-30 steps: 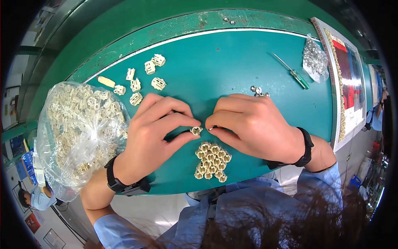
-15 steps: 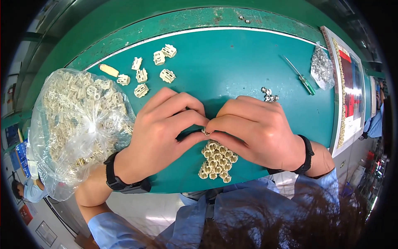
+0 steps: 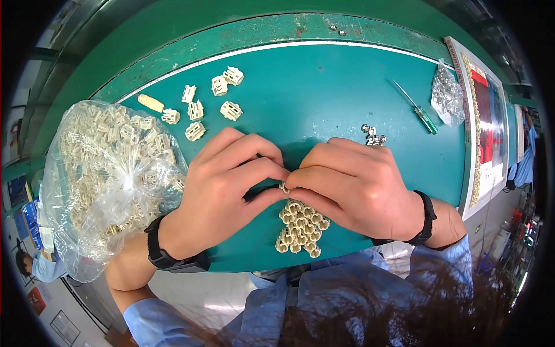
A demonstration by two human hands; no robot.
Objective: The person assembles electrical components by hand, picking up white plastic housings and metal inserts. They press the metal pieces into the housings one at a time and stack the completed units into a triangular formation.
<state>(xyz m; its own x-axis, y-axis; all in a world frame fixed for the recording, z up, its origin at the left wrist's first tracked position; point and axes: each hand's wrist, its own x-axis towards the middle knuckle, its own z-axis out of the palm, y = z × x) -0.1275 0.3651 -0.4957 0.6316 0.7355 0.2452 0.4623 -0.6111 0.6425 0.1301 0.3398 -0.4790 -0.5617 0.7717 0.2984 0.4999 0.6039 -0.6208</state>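
Note:
My left hand (image 3: 234, 194) and my right hand (image 3: 350, 188) meet over the green work mat, thumbs and forefingers pinched together. Between their fingertips is a small cream plastic part (image 3: 284, 187), mostly covered by the fingers. Just below, a tight cluster of cream plastic parts (image 3: 300, 227) stands on the mat with hollow ends facing up. Several loose cream plastic housings (image 3: 195, 110) lie beyond my left hand. A few small shiny metal pieces (image 3: 373, 136) rest beyond my right hand.
A clear plastic bag (image 3: 124, 173) full of cream housings sits at the left. Near the far left edge lies a tan stub (image 3: 151, 103). A green-handled screwdriver (image 3: 425, 120), a bag of metal pieces (image 3: 447, 95) and a white-framed board (image 3: 483, 127) are at the right.
The view has shifted very slightly. Both hands keep their pinch at the same spot, with only small finger movements around the cream part.

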